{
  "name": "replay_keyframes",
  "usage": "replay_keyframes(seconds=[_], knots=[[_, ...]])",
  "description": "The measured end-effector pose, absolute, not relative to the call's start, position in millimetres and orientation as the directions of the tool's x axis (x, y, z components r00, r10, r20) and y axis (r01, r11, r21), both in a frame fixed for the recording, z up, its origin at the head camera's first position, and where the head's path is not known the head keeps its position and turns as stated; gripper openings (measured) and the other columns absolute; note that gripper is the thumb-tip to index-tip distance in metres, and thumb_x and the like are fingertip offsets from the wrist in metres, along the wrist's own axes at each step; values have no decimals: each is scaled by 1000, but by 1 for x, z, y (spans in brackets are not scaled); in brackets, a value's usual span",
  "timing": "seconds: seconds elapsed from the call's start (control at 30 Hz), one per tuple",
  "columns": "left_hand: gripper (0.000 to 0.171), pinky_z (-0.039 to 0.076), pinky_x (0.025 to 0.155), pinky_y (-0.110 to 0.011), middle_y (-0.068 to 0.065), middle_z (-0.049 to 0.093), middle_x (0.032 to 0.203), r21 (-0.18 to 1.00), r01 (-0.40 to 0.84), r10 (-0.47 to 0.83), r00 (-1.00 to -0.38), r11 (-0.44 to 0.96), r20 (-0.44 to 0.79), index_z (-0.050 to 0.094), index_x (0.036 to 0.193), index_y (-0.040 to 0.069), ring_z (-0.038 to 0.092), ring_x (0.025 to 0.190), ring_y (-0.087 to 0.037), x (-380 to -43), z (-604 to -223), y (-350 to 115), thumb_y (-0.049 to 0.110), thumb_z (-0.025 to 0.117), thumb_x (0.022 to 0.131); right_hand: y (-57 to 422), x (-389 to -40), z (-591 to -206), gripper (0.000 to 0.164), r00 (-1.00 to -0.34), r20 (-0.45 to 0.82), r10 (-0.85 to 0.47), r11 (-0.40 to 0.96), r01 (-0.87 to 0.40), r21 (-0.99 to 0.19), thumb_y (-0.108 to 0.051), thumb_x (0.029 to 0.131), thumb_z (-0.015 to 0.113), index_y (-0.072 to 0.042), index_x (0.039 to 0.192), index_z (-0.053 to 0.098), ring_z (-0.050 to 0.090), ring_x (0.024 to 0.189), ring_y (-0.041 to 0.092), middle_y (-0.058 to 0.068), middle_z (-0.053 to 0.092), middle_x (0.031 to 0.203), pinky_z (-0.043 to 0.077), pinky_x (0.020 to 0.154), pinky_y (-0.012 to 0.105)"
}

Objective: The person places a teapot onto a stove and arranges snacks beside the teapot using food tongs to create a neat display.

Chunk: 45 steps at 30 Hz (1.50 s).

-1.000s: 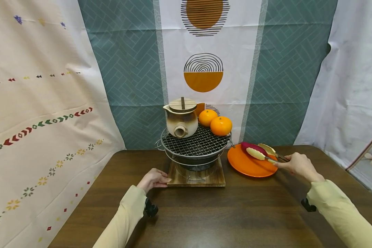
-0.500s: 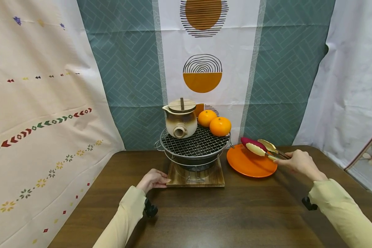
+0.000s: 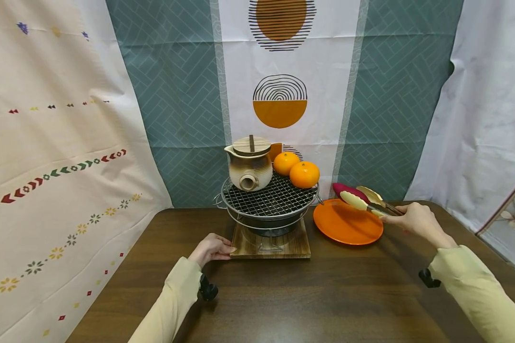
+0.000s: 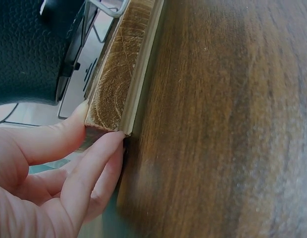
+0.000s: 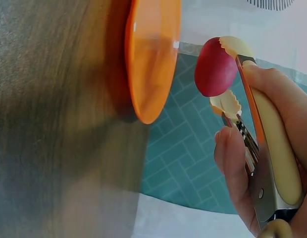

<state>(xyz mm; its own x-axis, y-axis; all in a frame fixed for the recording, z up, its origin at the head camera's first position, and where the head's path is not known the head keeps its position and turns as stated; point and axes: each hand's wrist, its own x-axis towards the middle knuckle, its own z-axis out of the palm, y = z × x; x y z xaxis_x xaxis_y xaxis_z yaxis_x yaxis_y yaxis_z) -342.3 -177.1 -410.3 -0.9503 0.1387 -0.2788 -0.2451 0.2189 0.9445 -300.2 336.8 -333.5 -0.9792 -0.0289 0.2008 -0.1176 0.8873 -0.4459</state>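
Observation:
My left hand (image 3: 212, 247) pinches the near left corner of a square wooden board (image 3: 248, 245), thumb on top and fingers underneath at the edge in the left wrist view. On that board stands a round tabletop grill (image 3: 270, 202) with a black wire mesh. My right hand (image 3: 418, 223) holds cream-tipped metal tongs (image 5: 277, 144), thumb along one arm and fingers round the other. Between the tong tips is a purplish-red sweet potato (image 5: 215, 69). It hangs above an orange plate (image 3: 347, 231), clear of it in the right wrist view.
A brown-and-cream clay teapot (image 3: 251, 169) with a wooden lid sits on the mesh, beside two oranges (image 3: 304, 175). The grill's wire handles stick out at both sides. Patterned cloths (image 3: 184, 119) hang behind and left of the dark wooden table (image 3: 326, 295).
My right hand has raised the tongs with the sweet potato up off the orange plate. My left hand keeps its place at the board's corner.

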Motion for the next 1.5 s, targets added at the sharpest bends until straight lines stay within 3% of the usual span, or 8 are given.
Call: replay_keyframes(seconds=[0.7, 1.23, 1.5], knots=[[31, 54, 62, -34, -13, 61, 74, 943, -249, 146, -947, 221, -284, 52, 105, -20, 60, 62, -18, -344, -411, -178, -9, 63, 79, 334, -292, -310, 86, -984, 177, 8, 886, -75, -458, -62, 72, 62, 7, 123, 50, 53, 50, 18, 1, 56, 54, 35, 43, 31], [32, 53, 63, -34, -15, 60, 75, 941, -259, 139, -946, 219, -293, 51, 106, -20, 59, 61, -18, -343, -410, -177, -9, 63, 79, 330, -290, -293, 73, -973, 233, 3, 892, -103, -441, -57, 76, 62, 2, 117, 56, 50, 51, 21, 2, 54, 53, 34, 45, 31], [33, 53, 64, -34, -15, 60, 76, 939, -263, 136, -945, 223, -297, 50, 107, -20, 60, 61, -18, -342, -409, -177, -9, 63, 79, 326, -288, -285, 79, -964, 265, 10, 886, -115, -449, -58, 74, 64, 6, 121, 53, 55, 51, 19, 1, 56, 55, 36, 45, 32]])
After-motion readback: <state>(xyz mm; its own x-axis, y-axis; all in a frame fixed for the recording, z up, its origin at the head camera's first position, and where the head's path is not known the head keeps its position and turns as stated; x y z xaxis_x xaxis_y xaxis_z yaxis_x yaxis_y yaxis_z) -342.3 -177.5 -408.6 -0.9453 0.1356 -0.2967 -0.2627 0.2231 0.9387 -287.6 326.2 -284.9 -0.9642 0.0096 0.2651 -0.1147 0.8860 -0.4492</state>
